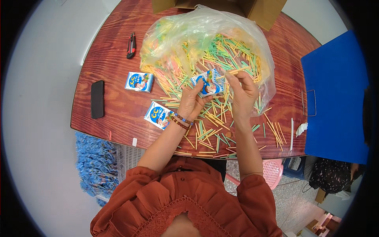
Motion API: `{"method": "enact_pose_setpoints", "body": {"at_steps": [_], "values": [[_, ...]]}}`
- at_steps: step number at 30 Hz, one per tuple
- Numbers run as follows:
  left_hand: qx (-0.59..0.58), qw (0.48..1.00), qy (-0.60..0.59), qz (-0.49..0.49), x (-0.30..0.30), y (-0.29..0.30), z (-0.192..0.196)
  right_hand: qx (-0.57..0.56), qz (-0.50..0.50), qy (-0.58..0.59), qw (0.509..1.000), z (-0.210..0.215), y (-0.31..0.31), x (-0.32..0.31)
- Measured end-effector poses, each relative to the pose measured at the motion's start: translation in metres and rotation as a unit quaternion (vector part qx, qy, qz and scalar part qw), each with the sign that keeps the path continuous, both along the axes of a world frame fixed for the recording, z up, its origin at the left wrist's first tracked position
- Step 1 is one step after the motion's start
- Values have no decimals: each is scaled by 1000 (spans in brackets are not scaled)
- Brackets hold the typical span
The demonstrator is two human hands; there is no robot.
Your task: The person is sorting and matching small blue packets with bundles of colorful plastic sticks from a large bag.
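— Where is the small blue-and-white packet [208, 83] held?

— Above the red wooden table [114, 75], pinched at its lower edge by the left hand [192, 100]. Thin coloured sticks [227, 53] are pinched by the right hand [241, 91].

— How is it judged to handle?

— As light, soft and easily crumpled; it is best gripped by the edges.

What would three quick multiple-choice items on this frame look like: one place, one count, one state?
1. Where does the black phone lie?
A. left part of the table
B. inside the plastic bag
C. on the blue folder

2. How many blue-and-white packets lie flat on the table, unheld?
A. none
B. two
C. five

3. What does the left hand hold?
A. the box cutter
B. nothing
C. a blue-and-white packet

Key: 1 A, it lies by the table's left edge; 2 B, one packet above another packet; 3 C, fingers pinch it, right hand beside.
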State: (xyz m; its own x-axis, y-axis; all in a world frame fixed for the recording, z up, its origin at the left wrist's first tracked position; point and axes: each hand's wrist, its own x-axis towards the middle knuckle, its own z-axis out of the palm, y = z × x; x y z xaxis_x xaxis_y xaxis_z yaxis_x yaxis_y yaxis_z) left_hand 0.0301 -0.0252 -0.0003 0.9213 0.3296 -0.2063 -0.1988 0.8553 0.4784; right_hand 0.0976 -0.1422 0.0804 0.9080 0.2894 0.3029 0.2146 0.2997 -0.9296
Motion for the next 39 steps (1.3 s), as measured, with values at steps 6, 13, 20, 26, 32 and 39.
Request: {"method": "enact_pose_setpoints", "body": {"at_steps": [6, 13, 20, 26, 32, 39], "values": [[-31, 999, -42, -10, -3, 1, -5, -181, 52, -182, 965, -19, 8, 12], [-105, 990, -88, 17, 12, -2, 2, -225, 102, -26, 969, -8, 3, 9], [490, 859, 128, 74, 6, 9, 23, -349, 20, -120, 929, 16, -17, 66], [706, 670, 125, 195, -9, 10, 15, -291, 51, -153, 943, 9, -2, 55], [361, 906, 38, 217, -77, 58, 29, -211, 271, -90, 935, 4, 80, -12], [372, 870, 203, 250, -138, 157, -21, -305, 265, -168, 899, -44, 137, -44]]}}
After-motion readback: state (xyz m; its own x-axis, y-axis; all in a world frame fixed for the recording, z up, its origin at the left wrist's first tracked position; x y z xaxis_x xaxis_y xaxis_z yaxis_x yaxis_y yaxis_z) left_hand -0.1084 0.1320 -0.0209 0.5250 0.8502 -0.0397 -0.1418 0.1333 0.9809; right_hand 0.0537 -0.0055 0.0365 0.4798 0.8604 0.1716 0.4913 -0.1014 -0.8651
